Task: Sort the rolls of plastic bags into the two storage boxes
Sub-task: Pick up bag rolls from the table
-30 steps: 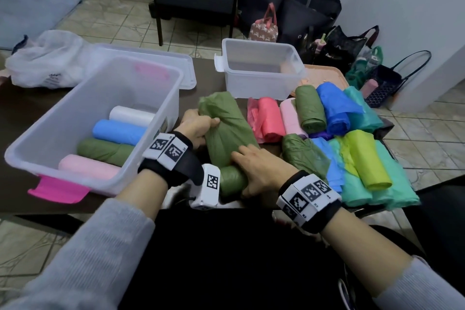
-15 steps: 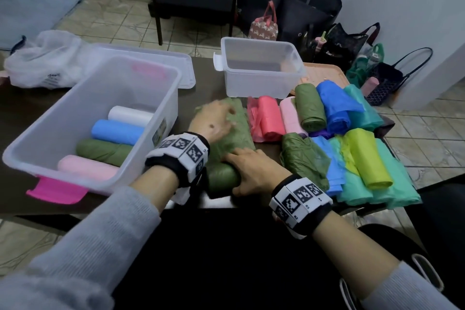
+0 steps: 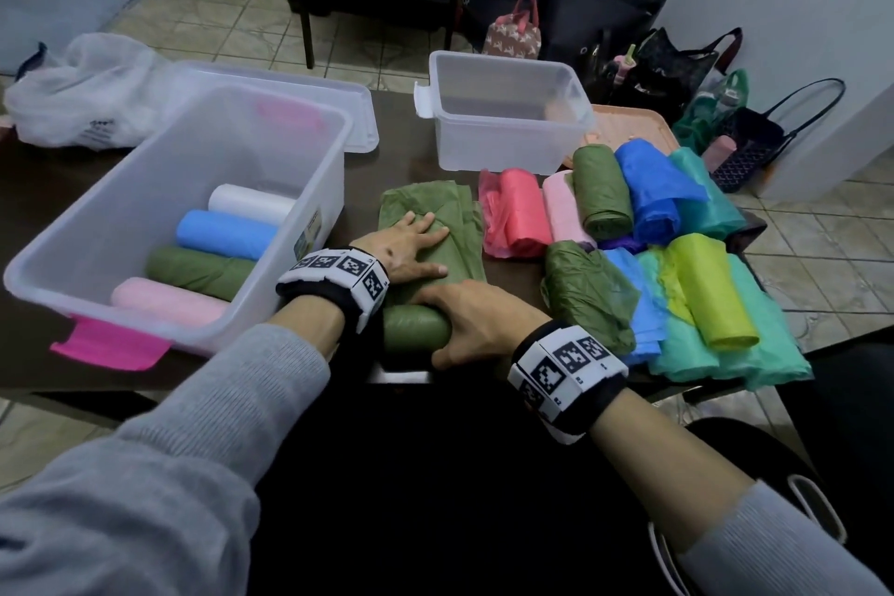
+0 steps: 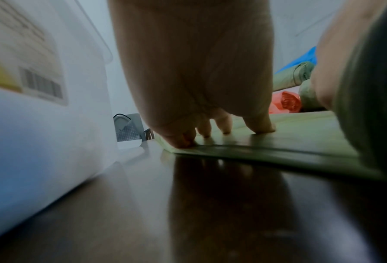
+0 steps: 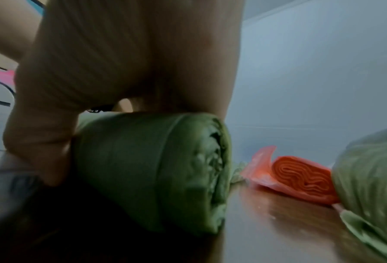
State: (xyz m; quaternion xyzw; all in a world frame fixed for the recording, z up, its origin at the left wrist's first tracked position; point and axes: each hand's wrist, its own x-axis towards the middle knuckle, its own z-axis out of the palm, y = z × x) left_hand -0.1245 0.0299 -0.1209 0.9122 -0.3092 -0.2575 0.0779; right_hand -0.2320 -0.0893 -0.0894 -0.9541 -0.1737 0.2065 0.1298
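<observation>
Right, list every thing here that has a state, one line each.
Big box: open, holding four rolls.
Small box: open, no rolls seen inside.
Green roll: partly unrolled, tail flat on table.
Left hand: flat, pressing the tail.
Right hand: gripping the rolled part.
Red roll: loose end trailing.

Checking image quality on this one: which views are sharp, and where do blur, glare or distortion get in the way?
Head view: sharp, evenly lit, wide-angle bending at the edges. Left wrist view: dim, the storage box label smeared, table mirroring the left hand. Right wrist view: soft throughout, the green roll dark under the right hand.
</observation>
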